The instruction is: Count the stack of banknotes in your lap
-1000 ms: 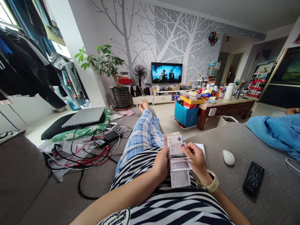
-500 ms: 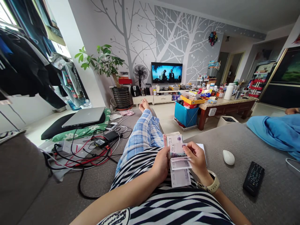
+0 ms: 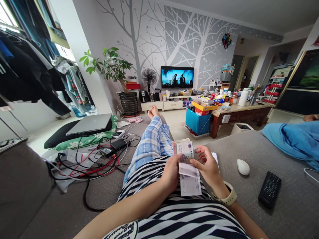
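A sheaf of banknotes (image 3: 185, 149) is in my left hand (image 3: 170, 172), held by its left edge above my lap. The top note shows a 5. Several notes fold down toward me below the grip, and the lowest banknote (image 3: 191, 186) hangs over my striped shirt. My right hand (image 3: 208, 167), a pale watch on its wrist, is at the sheaf's right side. Its fingers are spread and its thumb is close to the top note's edge; whether it touches is unclear. A white flat object (image 3: 215, 159) is partly hidden behind this hand.
On the grey sofa to my right lie a white mouse (image 3: 243, 167), a black remote (image 3: 269, 190) and blue cloth (image 3: 294, 141). To my left are tangled cables (image 3: 99, 162) and a closed laptop (image 3: 89, 124). Ahead stand a blue box (image 3: 198, 122) and a cluttered table (image 3: 239, 111).
My right hand has let go of the note it pinched, and its fingers have spread. That note has folded down onto the lower ones. My left hand keeps its hold.
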The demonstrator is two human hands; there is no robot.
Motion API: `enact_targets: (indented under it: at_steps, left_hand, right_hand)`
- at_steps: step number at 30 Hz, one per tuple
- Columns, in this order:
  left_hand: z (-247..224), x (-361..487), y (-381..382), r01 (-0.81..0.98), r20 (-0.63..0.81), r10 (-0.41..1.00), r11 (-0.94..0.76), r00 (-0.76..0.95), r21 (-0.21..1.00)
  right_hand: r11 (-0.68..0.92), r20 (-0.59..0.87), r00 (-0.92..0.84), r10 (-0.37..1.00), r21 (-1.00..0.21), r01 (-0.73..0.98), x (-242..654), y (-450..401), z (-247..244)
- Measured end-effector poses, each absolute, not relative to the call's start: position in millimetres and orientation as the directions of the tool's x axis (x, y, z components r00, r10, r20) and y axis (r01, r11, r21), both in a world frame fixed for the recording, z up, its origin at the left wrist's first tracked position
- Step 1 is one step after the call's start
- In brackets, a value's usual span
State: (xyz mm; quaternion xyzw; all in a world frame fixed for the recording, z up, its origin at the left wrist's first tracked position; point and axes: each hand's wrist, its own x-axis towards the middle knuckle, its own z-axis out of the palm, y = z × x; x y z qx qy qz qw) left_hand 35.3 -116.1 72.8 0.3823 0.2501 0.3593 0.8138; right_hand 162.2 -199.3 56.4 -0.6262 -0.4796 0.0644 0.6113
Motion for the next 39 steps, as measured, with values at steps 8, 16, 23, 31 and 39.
enact_targets:
  at_steps: [8, 16, 23, 31, 39]
  left_hand:
    - [84.2, 37.3, -127.0, -0.442, -0.089, 0.822, 0.390, 0.562, 0.808]
    - [75.5, 40.0, -122.2, -0.449, -0.018, 0.787, 0.370, 0.617, 0.813]
    - [76.9, 38.0, -120.6, -0.416, -0.103, 0.813, 0.397, 0.573, 0.818]
    - [68.2, 38.7, -116.6, -0.398, -0.112, 0.756, 0.458, 0.645, 0.795]
    - [62.4, 41.2, -115.7, -0.397, -0.130, 0.763, 0.464, 0.633, 0.792]
  right_hand:
    - [0.176, 0.470, 0.266, 0.841, -0.704, 0.688, 152.8, -208.0, 44.3]
    - [0.073, 0.516, 0.315, 0.796, -0.599, 0.797, 137.3, -206.5, 43.6]
    - [0.130, 0.571, 0.445, 0.690, -0.703, 0.699, 149.5, -202.1, 51.4]
    - [0.095, 0.456, 0.561, 0.691, -0.827, 0.555, 167.1, -189.6, 56.4]
    - [0.156, 0.453, 0.573, 0.683, -0.857, 0.491, 165.7, -185.6, 57.2]
